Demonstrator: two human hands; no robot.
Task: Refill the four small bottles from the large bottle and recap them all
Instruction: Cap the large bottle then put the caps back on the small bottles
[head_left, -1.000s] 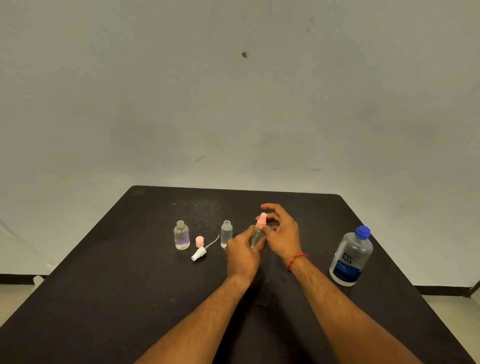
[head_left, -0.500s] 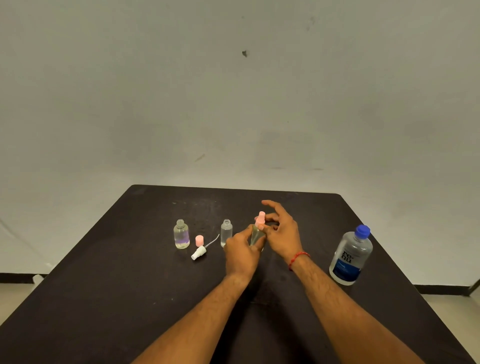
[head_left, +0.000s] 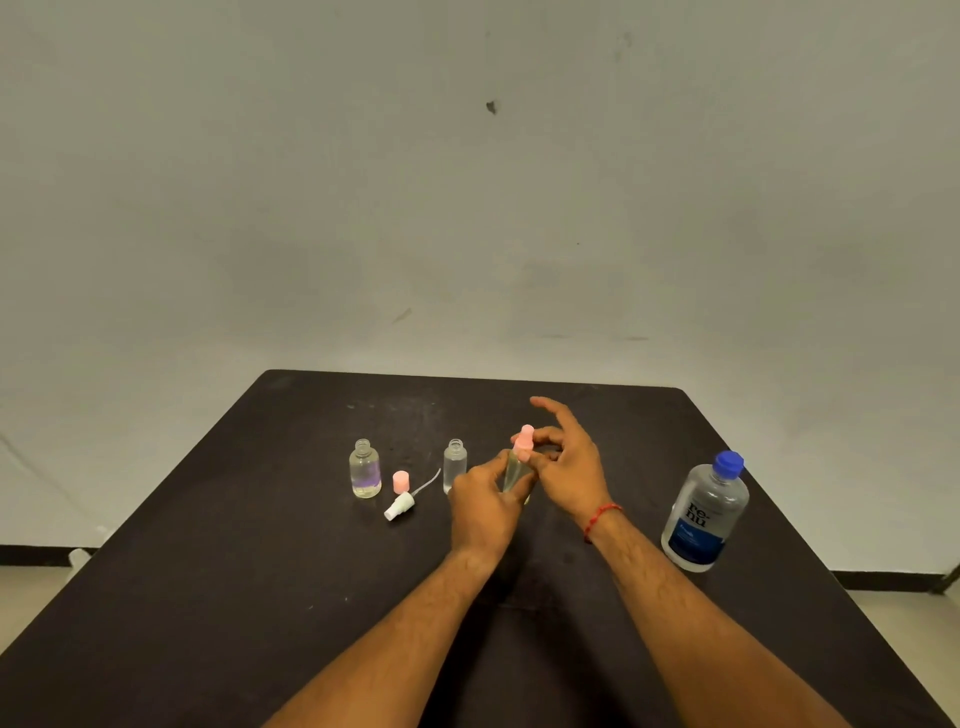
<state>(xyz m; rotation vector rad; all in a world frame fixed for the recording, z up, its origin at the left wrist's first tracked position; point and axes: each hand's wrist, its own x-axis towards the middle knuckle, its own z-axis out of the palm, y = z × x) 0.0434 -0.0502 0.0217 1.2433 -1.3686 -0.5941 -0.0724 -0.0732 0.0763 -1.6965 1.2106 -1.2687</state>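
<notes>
At frame centre, the left hand (head_left: 483, 506) grips 1 small bottle (head_left: 515, 474); the right hand (head_left: 569, 467) pinches its pink cap (head_left: 523, 441).

My left hand (head_left: 483, 506) grips a small bottle (head_left: 514, 473); right hand (head_left: 569, 462) pinches its pink cap (head_left: 523, 441) (index finger raised). Large bottle (head_left: 705, 514) stands right, capped blue.

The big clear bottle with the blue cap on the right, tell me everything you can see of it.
The large clear plastic bottle stands on its base near the right edge of the black table, touched by nothing else. Its blue cap is on. A dark blue label covers the lower body, with dark lettering reading re-nu above it. The liquid level cannot be told.
</notes>
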